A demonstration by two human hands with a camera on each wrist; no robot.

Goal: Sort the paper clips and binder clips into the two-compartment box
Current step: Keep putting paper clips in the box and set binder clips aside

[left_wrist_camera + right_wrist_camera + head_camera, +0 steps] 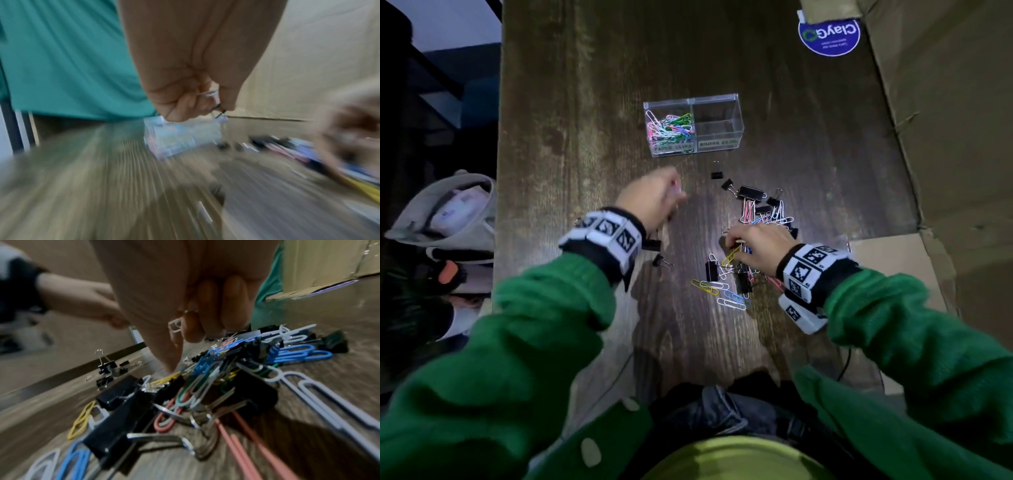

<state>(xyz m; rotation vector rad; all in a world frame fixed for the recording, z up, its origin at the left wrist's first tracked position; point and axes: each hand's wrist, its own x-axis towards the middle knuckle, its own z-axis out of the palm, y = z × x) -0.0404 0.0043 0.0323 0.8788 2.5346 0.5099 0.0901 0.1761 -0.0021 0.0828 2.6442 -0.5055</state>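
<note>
The left hand pinches paper clips in its grip near the clear box, whose left compartment holds coloured paper clips and right looks empty, while the right hand pinches into the mixed pile on the worktop.

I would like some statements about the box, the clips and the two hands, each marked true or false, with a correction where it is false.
1. The left compartment of the clear box holds coloured paper clips. True.
2. The right compartment is full of binder clips. False: it looks empty.
3. The left hand rests flat on the table. False: its fingers are curled and pinch paper clips, as the left wrist view shows.
4. The right hand is at the mixed pile of clips, its fingers curled round a white paper clip. True.
5. Black binder clips lie on the table between the box and the pile. True.
6. The box stands on a cardboard sheet. False: it stands on the wooden table.
</note>
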